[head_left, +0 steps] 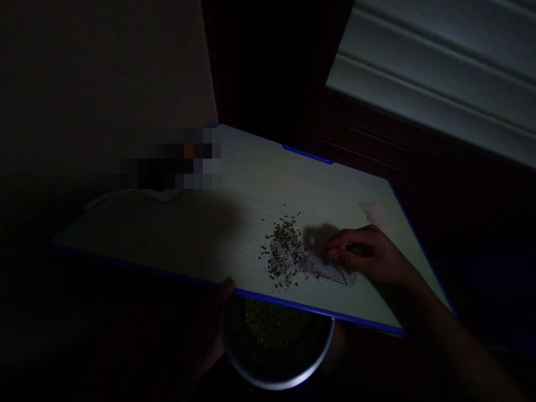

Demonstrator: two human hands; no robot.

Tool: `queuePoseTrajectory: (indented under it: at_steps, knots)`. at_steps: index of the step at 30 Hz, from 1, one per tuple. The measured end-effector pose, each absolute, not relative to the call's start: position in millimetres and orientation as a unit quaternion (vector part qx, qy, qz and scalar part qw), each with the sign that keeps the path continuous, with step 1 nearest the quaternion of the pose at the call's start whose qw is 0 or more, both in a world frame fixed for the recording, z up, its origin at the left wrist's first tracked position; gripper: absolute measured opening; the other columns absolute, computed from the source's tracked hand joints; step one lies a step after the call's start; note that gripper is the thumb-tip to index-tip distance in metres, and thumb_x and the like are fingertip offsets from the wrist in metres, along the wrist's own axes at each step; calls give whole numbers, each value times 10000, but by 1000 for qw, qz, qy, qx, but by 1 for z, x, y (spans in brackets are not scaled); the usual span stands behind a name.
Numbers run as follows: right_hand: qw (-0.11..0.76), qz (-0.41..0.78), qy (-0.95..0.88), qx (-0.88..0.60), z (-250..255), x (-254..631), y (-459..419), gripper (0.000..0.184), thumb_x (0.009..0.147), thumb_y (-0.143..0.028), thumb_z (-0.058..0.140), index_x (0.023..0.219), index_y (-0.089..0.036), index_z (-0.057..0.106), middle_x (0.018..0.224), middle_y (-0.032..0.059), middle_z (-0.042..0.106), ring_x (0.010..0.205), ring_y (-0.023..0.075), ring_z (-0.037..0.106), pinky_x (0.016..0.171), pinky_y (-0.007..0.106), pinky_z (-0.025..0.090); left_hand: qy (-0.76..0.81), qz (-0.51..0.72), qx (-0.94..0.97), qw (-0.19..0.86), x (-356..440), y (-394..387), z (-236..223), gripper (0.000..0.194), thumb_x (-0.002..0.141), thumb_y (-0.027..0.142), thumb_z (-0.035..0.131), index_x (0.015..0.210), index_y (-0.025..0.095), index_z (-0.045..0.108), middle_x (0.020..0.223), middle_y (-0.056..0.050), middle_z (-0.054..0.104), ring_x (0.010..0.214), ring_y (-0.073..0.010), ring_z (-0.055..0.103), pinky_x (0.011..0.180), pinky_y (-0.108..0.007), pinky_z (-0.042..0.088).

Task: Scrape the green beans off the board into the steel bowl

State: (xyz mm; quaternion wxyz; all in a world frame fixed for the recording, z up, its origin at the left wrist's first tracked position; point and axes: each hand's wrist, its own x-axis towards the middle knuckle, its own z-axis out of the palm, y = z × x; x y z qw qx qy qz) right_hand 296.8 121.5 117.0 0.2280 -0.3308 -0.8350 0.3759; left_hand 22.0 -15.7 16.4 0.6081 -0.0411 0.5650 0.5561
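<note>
A pale board with a blue rim [293, 304] lies in front of me in a dark room. A heap of small greenish grains [285, 251] sits on it, right of the middle. My right hand [368, 254] rests on the board beside the heap, its fingers curled and pressed onto a small clear plastic bag [330, 271]. Below the board's near edge stands a round metal bowl [312, 357] holding more of the same grains [272, 324]. My left hand [209, 329] grips the bowl's left side, thumb up against the board's edge.
A white object [138, 196] lies at the board's far left, next to a blurred patch. A white ribbed surface [439, 72] fills the upper right. A pale wall [104, 84] stands at the left. Everything else is dark.
</note>
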Motion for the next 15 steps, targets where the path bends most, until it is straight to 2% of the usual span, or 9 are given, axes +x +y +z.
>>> queuePoseTrajectory:
  at_steps: [1, 2, 4, 6, 7, 9, 11, 14, 15]
  knots:
    - [232, 367, -840, -326, 117, 296, 122, 152, 926, -320, 727, 920, -173, 763, 598, -25, 675, 485, 71, 586, 477, 182, 451, 554, 551, -44, 623, 25, -13, 25, 285, 906, 213, 620, 639, 245, 712, 663, 29, 703, 636, -88, 646, 583, -124, 512]
    - [236, 361, -844, -320, 116, 296, 122, 155, 927, -322, 727, 928, -172, 766, 595, -27, 668, 491, 72, 582, 481, 185, 447, 549, 550, -56, 627, 27, -11, 33, 303, 886, 193, 635, 593, 257, 680, 617, 29, 676, 684, -91, 663, 553, -114, 493]
    - [238, 351, -853, -305, 115, 294, 122, 163, 927, -328, 729, 946, -172, 771, 595, -30, 660, 495, 74, 579, 483, 190, 441, 604, 539, -88, 581, 31, -7, 42, 243, 794, 169, 734, 589, 286, 676, 612, 34, 676, 1109, -110, 668, 852, -101, 518]
    - [229, 344, -865, -286, 115, 292, 122, 174, 930, -334, 728, 972, -172, 776, 610, -24, 674, 491, 76, 589, 475, 192, 435, 630, 540, -124, 544, 32, -5, 46, 252, 707, 132, 794, 576, 312, 675, 607, 33, 677, 1489, -88, 337, 1169, -153, 285]
    - [222, 339, -871, -276, 114, 292, 121, 181, 932, -338, 727, 983, -173, 779, 624, -17, 687, 489, 77, 595, 468, 192, 431, 611, 545, -131, 559, 32, -5, 47, 244, 723, 136, 776, 580, 312, 688, 621, 20, 684, 1543, -70, 154, 1215, -182, 155]
    - [206, 333, -882, -263, 114, 291, 121, 192, 939, -342, 721, 1000, -171, 783, 656, -1, 712, 494, 80, 610, 467, 193, 433, 525, 553, -116, 637, 32, -5, 51, 237, 833, 188, 663, 631, 286, 738, 718, -24, 726, 1535, -67, -16, 1230, -220, 83]
    - [193, 325, -891, -253, 114, 290, 121, 195, 941, -343, 721, 1002, -170, 787, 675, 10, 728, 513, 85, 629, 483, 195, 443, 497, 545, -92, 669, 33, -6, 55, 277, 882, 205, 584, 677, 257, 764, 791, -39, 750, 1534, -100, -6, 1244, -250, 82]
    - [179, 321, -900, -233, 116, 289, 121, 186, 940, -335, 727, 998, -169, 788, 672, 10, 740, 526, 84, 641, 498, 190, 444, 611, 543, -88, 569, 33, -7, 56, 254, 758, 123, 727, 577, 298, 692, 657, 29, 711, 1546, -102, 97, 1234, -236, -3]
    - [177, 325, -901, -227, 116, 289, 121, 184, 938, -332, 730, 996, -168, 788, 673, 11, 747, 520, 81, 639, 493, 187, 440, 635, 541, -95, 543, 33, -8, 54, 287, 740, 103, 753, 553, 305, 670, 612, 55, 689, 1531, -88, 203, 1219, -198, 14]
